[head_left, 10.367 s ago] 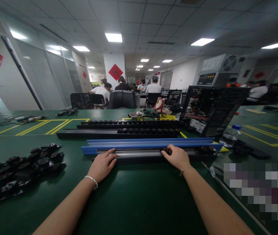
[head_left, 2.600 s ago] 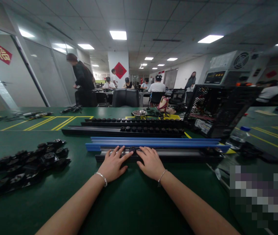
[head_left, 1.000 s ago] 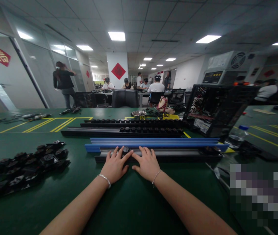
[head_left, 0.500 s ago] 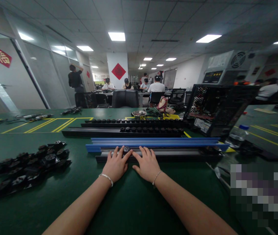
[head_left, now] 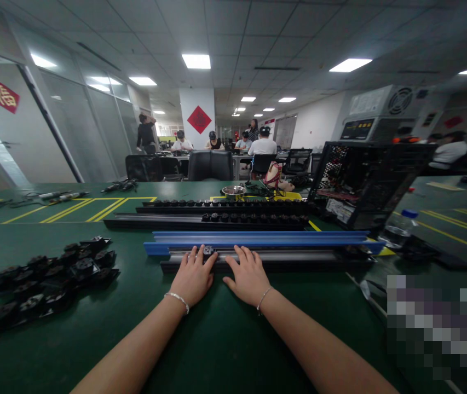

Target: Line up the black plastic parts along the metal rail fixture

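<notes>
A long grey metal rail lies across the green table, with a blue rail right behind it. My left hand rests on the grey rail's left part, fingers stretched out flat. Its fingertips touch a small black part sitting in the rail. Just to the right, my right hand lies with fingers spread on the same rail. Neither hand grips anything.
A heap of several black parts lies at the left. Two black rails filled with parts lie behind the blue one. An open computer case, a water bottle and a metal bowl stand further back. People sit at desks beyond.
The small black part has slid left along the grey rail, and both hands have shifted left with it. A person standing in the background has walked away.
</notes>
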### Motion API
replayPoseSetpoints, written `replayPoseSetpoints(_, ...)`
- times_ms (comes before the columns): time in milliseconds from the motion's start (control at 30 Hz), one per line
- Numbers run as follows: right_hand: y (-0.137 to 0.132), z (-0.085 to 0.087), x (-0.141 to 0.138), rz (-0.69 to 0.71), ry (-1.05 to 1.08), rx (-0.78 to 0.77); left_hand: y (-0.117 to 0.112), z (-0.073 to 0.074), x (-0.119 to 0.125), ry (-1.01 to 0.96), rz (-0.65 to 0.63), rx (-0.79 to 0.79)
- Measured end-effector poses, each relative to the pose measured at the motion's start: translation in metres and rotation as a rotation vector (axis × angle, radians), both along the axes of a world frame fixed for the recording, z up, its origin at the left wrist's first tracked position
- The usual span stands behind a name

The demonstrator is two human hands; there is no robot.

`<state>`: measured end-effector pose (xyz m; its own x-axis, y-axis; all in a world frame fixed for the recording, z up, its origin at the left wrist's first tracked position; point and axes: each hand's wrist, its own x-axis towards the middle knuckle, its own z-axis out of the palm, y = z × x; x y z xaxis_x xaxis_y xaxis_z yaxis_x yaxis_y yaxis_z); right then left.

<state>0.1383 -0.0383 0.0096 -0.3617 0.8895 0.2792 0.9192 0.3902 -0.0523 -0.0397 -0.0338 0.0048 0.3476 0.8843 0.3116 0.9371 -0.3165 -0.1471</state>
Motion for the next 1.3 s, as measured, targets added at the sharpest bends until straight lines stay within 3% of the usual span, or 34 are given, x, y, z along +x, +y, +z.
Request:
replayPoseSetpoints(533, 0.0, 0.007, 0.003, 0.02, 0.004, -0.031, -0.001, 0.001, -0.004, -0.011, 0.058, 0.005)
replayPoseSetpoints(1300, 0.004, 0.004, 0.007, 0.029, 0.065, 0.023, -0.001, 0.003, -0.01, -0.055, 0.153, -0.026)
